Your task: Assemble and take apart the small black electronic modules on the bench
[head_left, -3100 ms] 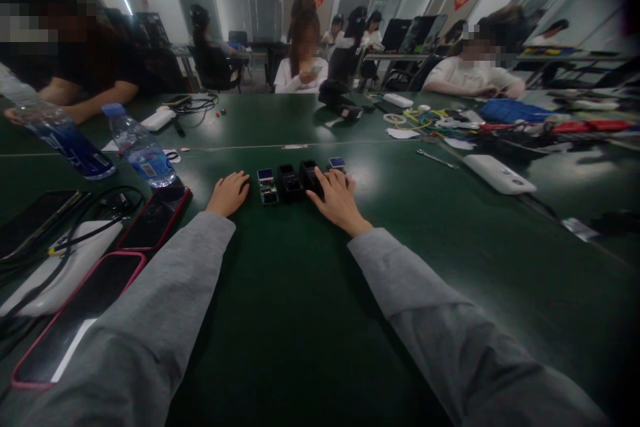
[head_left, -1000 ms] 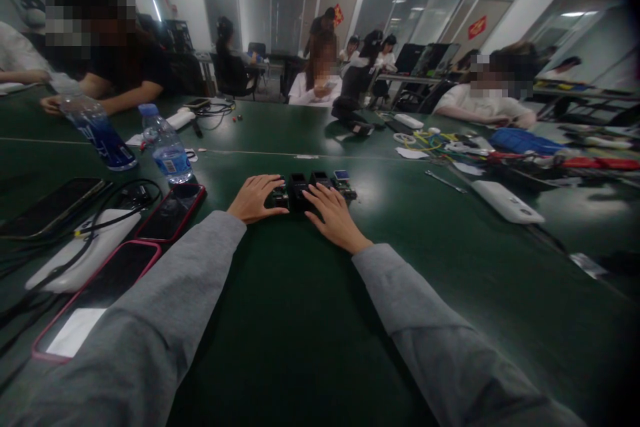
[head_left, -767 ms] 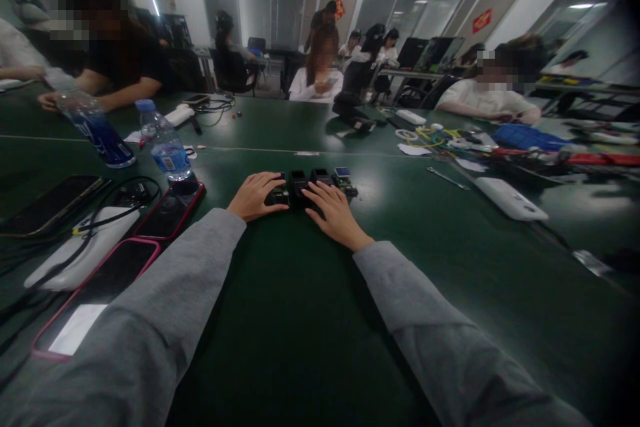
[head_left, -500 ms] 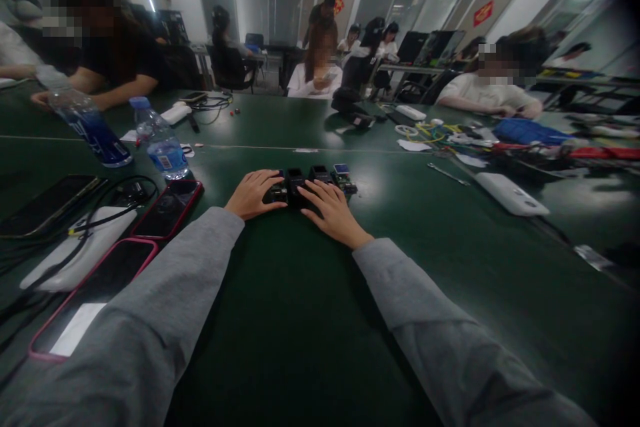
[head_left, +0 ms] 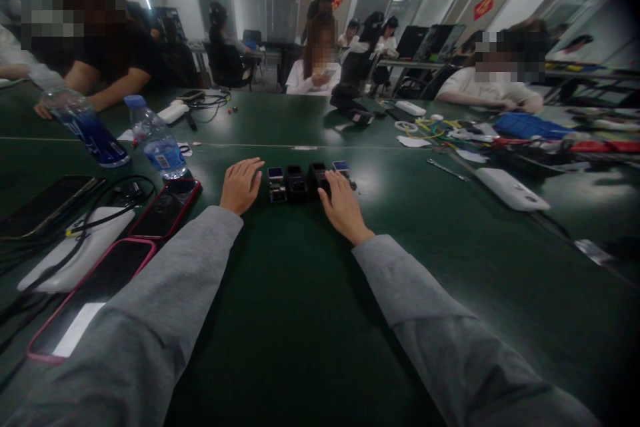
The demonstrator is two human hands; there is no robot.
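Several small electronic parts stand in a row on the green table (head_left: 300, 320): a small module with a blue top (head_left: 275, 183), two black boxes (head_left: 296, 182) (head_left: 317, 177), and another blue-topped module (head_left: 342, 167) at the right end. My left hand (head_left: 240, 185) lies flat and open on the table just left of the row, touching nothing. My right hand (head_left: 341, 206) lies palm down with fingers stretched out, its fingertips against the right black box and in front of the right module. Both arms wear grey sleeves.
Phones with pink cases (head_left: 167, 209) (head_left: 87, 297), a white power bank (head_left: 75, 257) with black cables and two water bottles (head_left: 156, 141) (head_left: 85, 123) lie to the left. A white device (head_left: 511, 188), tools and wires lie at right. Other people sit across the table.
My left hand has slid left off the left module, which now shows. My right hand has shifted right, from the middle boxes to the right end of the row.
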